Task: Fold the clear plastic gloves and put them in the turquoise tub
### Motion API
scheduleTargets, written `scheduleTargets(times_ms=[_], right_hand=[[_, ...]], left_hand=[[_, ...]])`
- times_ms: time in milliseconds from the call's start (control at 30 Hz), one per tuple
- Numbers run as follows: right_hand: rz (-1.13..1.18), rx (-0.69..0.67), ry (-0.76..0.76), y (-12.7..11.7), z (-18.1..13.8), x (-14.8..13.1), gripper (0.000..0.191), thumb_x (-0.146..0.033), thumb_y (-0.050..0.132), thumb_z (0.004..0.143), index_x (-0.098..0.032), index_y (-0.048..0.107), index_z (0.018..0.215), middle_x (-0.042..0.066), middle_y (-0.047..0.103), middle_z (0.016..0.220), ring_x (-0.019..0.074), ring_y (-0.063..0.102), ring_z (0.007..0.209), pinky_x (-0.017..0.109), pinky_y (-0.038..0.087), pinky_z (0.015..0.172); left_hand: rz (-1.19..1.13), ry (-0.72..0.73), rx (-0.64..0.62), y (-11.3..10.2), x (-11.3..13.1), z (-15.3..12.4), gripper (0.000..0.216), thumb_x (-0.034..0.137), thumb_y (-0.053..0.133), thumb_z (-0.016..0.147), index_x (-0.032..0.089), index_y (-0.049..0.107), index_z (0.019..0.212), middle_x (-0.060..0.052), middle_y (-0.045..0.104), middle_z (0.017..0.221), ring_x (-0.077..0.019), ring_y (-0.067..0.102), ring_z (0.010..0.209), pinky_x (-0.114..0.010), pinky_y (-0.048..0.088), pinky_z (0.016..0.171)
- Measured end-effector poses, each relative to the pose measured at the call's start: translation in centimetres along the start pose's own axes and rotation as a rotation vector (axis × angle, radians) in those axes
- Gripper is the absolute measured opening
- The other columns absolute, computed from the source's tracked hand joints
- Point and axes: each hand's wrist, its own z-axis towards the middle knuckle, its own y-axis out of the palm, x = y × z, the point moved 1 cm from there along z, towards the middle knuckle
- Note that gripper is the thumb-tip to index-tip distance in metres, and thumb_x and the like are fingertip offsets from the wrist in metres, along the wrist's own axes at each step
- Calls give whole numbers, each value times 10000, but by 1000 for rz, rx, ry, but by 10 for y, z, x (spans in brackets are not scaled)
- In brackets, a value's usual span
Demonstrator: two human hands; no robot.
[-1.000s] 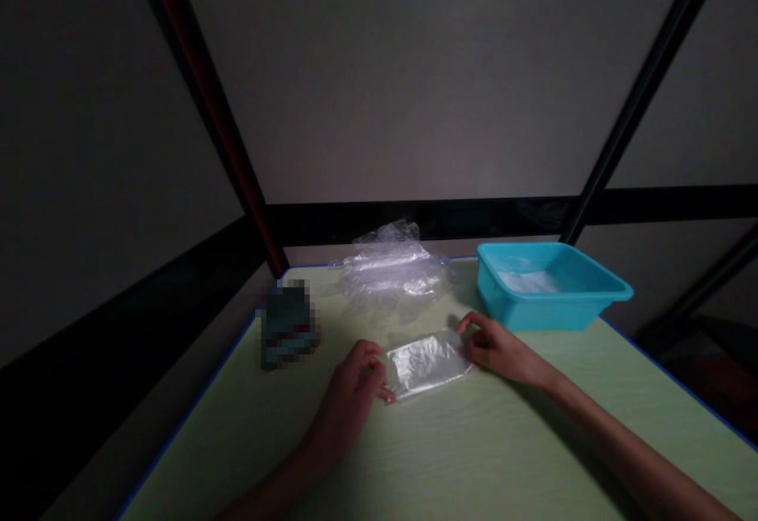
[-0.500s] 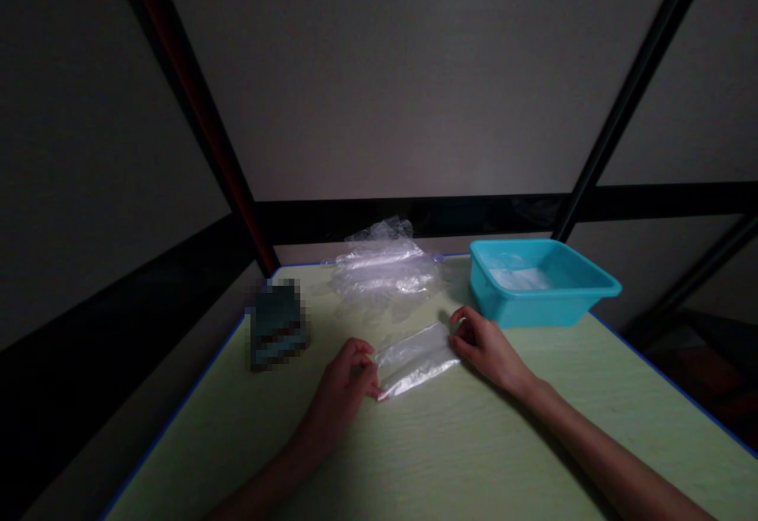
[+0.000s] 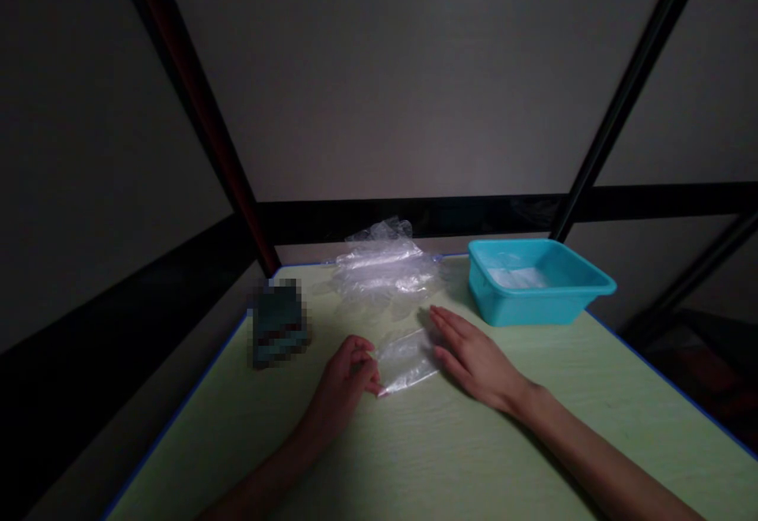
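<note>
A clear plastic bag (image 3: 407, 357), folded into a flat strip, lies on the pale green table between my hands. My left hand (image 3: 350, 371) pinches its left end between thumb and fingers. Over its right end lies my right hand (image 3: 474, 357), open and flat with the fingers stretched out, so that end of the bag is hidden. Behind my hands, a loose pile of clear plastic bags (image 3: 384, 268) is heaped near the table's far edge.
A turquoise plastic basin (image 3: 536, 306) stands at the back right, with white and clear plastic lying in it. At the left edge sits a dark, pixelated object (image 3: 279, 324). A panelled wall rises behind the table (image 3: 414, 458).
My right hand has gone from a pinch at the bag's right end to lying flat on it, a little further left. My left hand keeps its pinch in nearly the same place.
</note>
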Motion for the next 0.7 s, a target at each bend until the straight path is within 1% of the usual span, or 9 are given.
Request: scheduleTargets(times_ms=[67, 133, 267, 367, 433, 500, 567, 633, 700], right_hand=[[-76, -94, -43, 6, 0, -2, 532, -362, 298, 874, -80, 246, 1322, 144, 259, 1369, 228, 226, 1251, 419, 206, 1013], [-121, -154, -41, 12, 0, -1, 548, -387, 253, 883, -67, 233, 1327, 145, 223, 1378, 227, 187, 1265, 441, 175, 1021], [-160, -189, -13, 17, -1, 1, 560, -397, 212, 888, -47, 228, 1326, 150, 197, 1380, 223, 163, 1271, 444, 168, 1022], [-176, -208, -7, 16, 0, 0, 556, -390, 201, 891, -46, 220, 1328, 150, 189, 1380, 220, 153, 1273, 445, 165, 1022], [-182, -215, -4, 15, 0, 0, 555, -389, 200, 891, -47, 220, 1328, 149, 183, 1381, 221, 149, 1273, 446, 165, 1021], [-184, -216, 1, 14, 0, -1, 554, -387, 201, 891, -47, 222, 1328, 147, 178, 1383, 224, 148, 1273, 447, 166, 1021], [-186, -217, 4, 14, 0, -1, 551, -382, 204, 890, -47, 224, 1327, 146, 177, 1383, 225, 148, 1273, 445, 167, 1021], [-192, -221, 3, 15, 0, -1, 545, -369, 206, 889, -45, 223, 1327, 147, 175, 1383, 226, 145, 1273, 444, 167, 1021], [-198, -222, -5, 16, 1, -1, 541, -358, 208, 888, -44, 218, 1328, 149, 171, 1384, 227, 141, 1273, 447, 167, 1020]], left_hand=[[11, -11, 0, 0, 2, 0, 169, 231, 480, 633, 185, 383, 764, 91, 492, 504, -106, 539, 450, -235, 474, 463], [53, -47, 5, 1, 6, 0, 165, 251, 462, 639, 187, 376, 766, 88, 492, 509, -116, 566, 446, -191, 427, 390], [179, -170, -25, -1, 14, -1, 199, 300, 429, 666, 193, 364, 820, 51, 535, 599, -176, 636, 497, -117, 206, 246], [227, -200, -61, -8, 18, -1, 220, 332, 423, 693, 195, 362, 854, 32, 556, 652, -189, 649, 527, -113, 196, 247], [263, -178, -95, -15, 21, 0, 203, 347, 415, 709, 190, 375, 831, 39, 547, 633, -167, 630, 468, -125, 229, 258], [342, -88, -107, -20, 24, 1, 165, 339, 409, 723, 183, 394, 776, 47, 530, 609, -130, 581, 391, -161, 317, 292], [507, 64, -60, -20, 29, 1, 135, 310, 398, 748, 178, 426, 753, 28, 547, 638, -124, 572, 415, -225, 430, 393], [727, 251, -4, -10, 35, -1, 151, 272, 381, 779, 168, 479, 827, -32, 600, 782, -169, 627, 624, -292, 496, 573], [918, 444, -56, 9, 39, -3, 255, 252, 378, 798, 151, 487, 1006, -101, 576, 1051, -217, 561, 968, -347, 451, 807]])
